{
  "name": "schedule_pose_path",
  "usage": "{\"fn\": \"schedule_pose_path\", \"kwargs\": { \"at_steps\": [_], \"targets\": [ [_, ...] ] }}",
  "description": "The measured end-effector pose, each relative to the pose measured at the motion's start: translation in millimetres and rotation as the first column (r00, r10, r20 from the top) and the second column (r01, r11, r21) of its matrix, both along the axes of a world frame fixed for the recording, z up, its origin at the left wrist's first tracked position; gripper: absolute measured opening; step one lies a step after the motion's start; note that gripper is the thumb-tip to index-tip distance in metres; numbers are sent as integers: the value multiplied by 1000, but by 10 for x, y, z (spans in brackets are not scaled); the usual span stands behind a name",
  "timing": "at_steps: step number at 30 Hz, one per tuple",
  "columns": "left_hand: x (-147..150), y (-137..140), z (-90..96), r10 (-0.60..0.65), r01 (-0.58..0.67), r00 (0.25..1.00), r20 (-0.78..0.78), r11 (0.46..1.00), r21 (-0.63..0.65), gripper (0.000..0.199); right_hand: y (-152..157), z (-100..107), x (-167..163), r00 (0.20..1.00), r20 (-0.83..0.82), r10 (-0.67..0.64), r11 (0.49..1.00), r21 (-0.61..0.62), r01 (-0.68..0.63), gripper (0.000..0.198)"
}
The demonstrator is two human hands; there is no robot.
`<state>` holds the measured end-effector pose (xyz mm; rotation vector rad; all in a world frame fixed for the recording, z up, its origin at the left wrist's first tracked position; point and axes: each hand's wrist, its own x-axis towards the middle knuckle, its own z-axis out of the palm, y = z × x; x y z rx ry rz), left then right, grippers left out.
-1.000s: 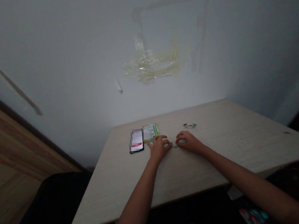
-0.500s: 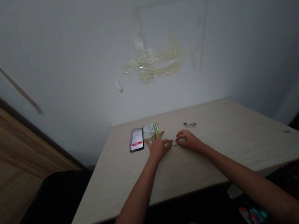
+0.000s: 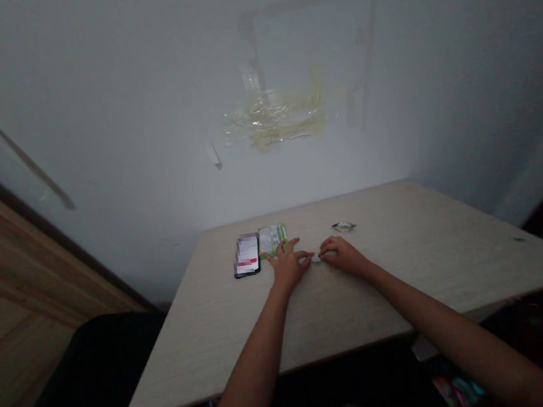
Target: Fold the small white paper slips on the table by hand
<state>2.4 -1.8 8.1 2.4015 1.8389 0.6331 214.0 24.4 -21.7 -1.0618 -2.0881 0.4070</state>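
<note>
Between my two hands, low on the table, is a small whitish piece (image 3: 316, 259), too small to tell its kind. My left hand (image 3: 287, 269) pinches its left side between thumb and a finger, while the other fingers spread toward the green-and-white packet (image 3: 272, 238). My right hand (image 3: 342, 254) has its fingertips closed together at the right side of the same piece. A phone (image 3: 247, 255) with a lit screen lies left of the packet. Beyond my right hand rests a small folded green-and-white wrapper (image 3: 343, 226).
The pale wooden table (image 3: 404, 233) meets a wall (image 3: 132, 115) with clear tape (image 3: 280, 116) stuck on it. Near the table's right edge lies a small dark scrap (image 3: 519, 240). A wooden door or panel (image 3: 3, 276) stands at the left.
The view has shifted slightly. Both hands stay at the small whitish piece, with hardly any visible movement.
</note>
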Motion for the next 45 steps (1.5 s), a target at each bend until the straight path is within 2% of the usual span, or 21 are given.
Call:
{"fn": "schedule_pose_path", "kwargs": {
  "at_steps": [10,30,45],
  "targets": [
    [30,-3,23,-13,12,999,-36,999,-44,21,23,-23,15,1000,-23,9,1000,-15,-9,12],
    [64,-55,29,-39,38,996,-79,999,-17,28,74,-66,28,999,-35,17,999,-37,-19,11],
    [64,-73,33,-45,44,996,-74,999,-12,29,19,1,22,1000,-18,2,1000,-29,-2,11]
  ]
}}
